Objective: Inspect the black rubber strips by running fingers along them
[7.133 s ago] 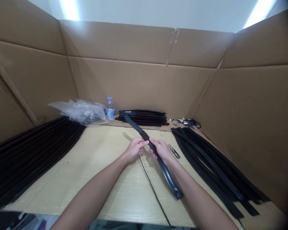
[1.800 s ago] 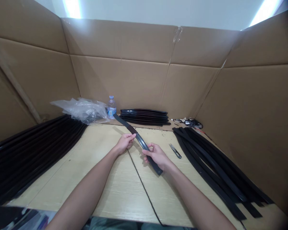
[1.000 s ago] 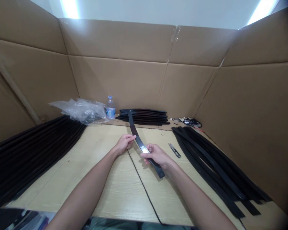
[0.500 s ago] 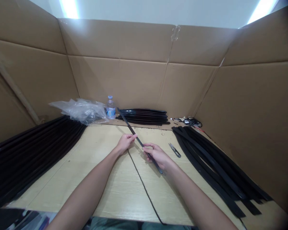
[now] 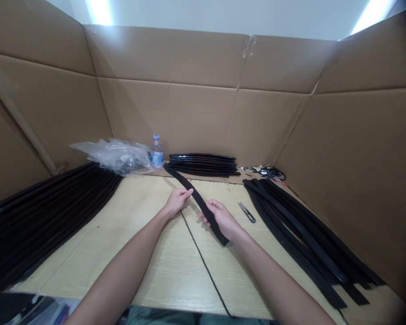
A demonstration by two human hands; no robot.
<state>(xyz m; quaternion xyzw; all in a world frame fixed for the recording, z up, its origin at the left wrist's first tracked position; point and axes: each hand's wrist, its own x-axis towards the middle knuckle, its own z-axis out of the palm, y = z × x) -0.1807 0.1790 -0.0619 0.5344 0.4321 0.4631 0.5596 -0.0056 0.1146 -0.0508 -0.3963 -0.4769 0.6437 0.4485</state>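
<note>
Both my hands hold one long black strip (image 5: 196,200) above the middle of the wooden table (image 5: 176,271). My left hand (image 5: 177,201) pinches its upper part with closed fingers. My right hand (image 5: 219,219) is wrapped round its lower part, and the strip's near end sticks out just below that hand. The far end points back toward the water bottle (image 5: 156,152). The strip's flat matte side faces me.
Black strips lie in a big pile on the left (image 5: 43,212), a stack at the back (image 5: 203,164) and a spread on the right (image 5: 304,234). Small snips (image 5: 246,212) lie right of my right hand. Crumpled plastic (image 5: 113,155) sits back left. Cardboard walls (image 5: 358,162) surround the table.
I have turned the strip in my hands: half a second ago it showed its thin edge, now its broad flat face. Both hands stayed in nearly the same place.
</note>
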